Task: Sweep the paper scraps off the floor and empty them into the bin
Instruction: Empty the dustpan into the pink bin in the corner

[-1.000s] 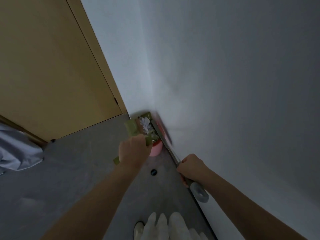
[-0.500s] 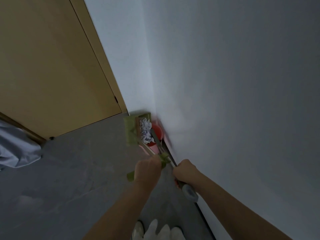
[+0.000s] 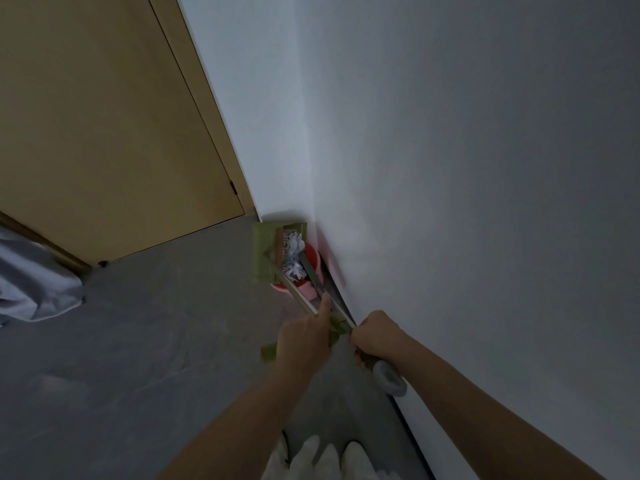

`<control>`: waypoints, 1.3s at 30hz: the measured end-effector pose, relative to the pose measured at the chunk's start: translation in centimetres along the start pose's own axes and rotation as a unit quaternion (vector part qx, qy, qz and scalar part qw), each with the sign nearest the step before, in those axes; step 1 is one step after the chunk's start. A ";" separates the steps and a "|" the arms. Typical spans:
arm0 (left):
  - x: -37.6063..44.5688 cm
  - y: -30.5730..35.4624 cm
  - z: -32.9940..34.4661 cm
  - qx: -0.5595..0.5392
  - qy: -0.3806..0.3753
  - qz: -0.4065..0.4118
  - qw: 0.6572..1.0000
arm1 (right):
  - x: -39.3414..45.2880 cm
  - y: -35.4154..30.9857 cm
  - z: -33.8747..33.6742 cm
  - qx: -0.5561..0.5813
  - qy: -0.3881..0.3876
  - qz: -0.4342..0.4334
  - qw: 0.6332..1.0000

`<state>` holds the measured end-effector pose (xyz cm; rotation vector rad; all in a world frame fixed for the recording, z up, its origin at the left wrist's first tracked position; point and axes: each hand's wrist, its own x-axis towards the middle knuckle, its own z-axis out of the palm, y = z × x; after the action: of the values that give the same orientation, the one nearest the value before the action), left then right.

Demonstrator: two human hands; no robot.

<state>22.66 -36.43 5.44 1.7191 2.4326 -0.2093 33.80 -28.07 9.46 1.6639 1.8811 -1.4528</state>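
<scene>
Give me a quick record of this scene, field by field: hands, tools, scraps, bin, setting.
left hand: left hand grips the green dustpan handle
right hand: right hand grips the broom handle
dustpan: green dustpan raised over the bin
scraps: white paper scraps at the dustpan mouth
bin: red bin in the wall corner
setting: grey floor, wooden door

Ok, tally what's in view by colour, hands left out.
Green: 1, the dustpan
Red: 1, the bin
White: 1, the heap of paper scraps
Grey: 1, the broom handle
Tan: 1, the door
Total: 5
</scene>
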 end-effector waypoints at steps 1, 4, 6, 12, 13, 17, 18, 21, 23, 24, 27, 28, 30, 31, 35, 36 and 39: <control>0.1 -0.1 -0.1 -0.017 -0.011 -0.001 1.000 | 0.1 -0.1 -0.1 0.006 -0.001 0.000 1.000; 0.6 -0.5 -0.6 -0.020 -0.041 -0.002 0.999 | 0.4 -0.2 -0.2 0.024 -0.004 0.000 1.000; 0.8 -0.6 -0.8 0.001 -0.063 0.019 0.998 | 0.6 -0.2 -0.3 0.027 -0.002 0.002 1.000; 1.3 -1.4 -2.3 -0.004 -0.060 0.040 0.997 | 0.8 0.0 -1.0 0.030 -0.008 0.010 0.999; 1.3 -1.7 -2.5 -0.003 -0.054 0.037 0.998 | 0.7 0.0 -1.2 0.026 -0.010 0.008 1.000; 1.2 -2.1 -3.3 0.004 -0.037 0.028 0.999 | 0.0 -0.2 -2.1 0.003 -0.012 0.000 1.000; 1.1 -2.0 -3.4 0.008 -0.035 0.032 0.999 | -0.2 -0.3 -2.3 -0.004 -0.010 -0.001 1.000; 0.7 -2.0 -3.6 0.013 -0.037 0.036 0.999 | -0.7 -0.4 -2.7 -0.029 0.000 -0.005 1.000; 0.7 -2.0 -3.8 0.017 -0.027 0.032 0.999 | -1.0 -0.4 -2.9 -0.037 0.007 -0.012 0.999; 0.6 -2.0 -3.9 0.018 -0.022 0.030 0.999 | -1.1 -0.4 -2.9 -0.038 0.012 -0.015 0.999; 0.3 -1.6 -4.1 0.023 -0.015 0.036 0.999 | -1.3 -0.1 -3.2 -0.034 0.018 -0.016 0.999; 0.1 -1.5 -4.1 0.024 -0.016 0.039 0.999 | -1.3 -0.1 -3.2 -0.026 0.016 -0.015 0.999; -0.3 -1.5 -3.9 0.025 -0.018 0.042 0.999 | -1.2 0.2 -3.2 -0.009 0.014 -0.015 1.000; -0.5 -1.5 -3.7 0.026 -0.020 0.042 0.999 | -1.2 0.3 -3.2 0.000 0.014 -0.014 1.000; -1.0 -0.7 -3.2 0.022 -0.032 0.044 0.998 | -1.1 0.4 -2.7 0.041 0.003 -0.014 0.999; -1.1 -0.5 -2.9 0.017 -0.033 0.045 0.998 | -1.0 0.3 -2.6 0.047 0.000 -0.015 0.999; -1.7 0.1 -1.7 0.016 -0.041 0.061 0.997 | -0.9 0.3 -2.2 0.053 -0.002 -0.013 0.999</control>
<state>23.26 -37.60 7.48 1.8283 2.2702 -0.2989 35.28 -26.91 11.00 1.6875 1.8596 -1.5895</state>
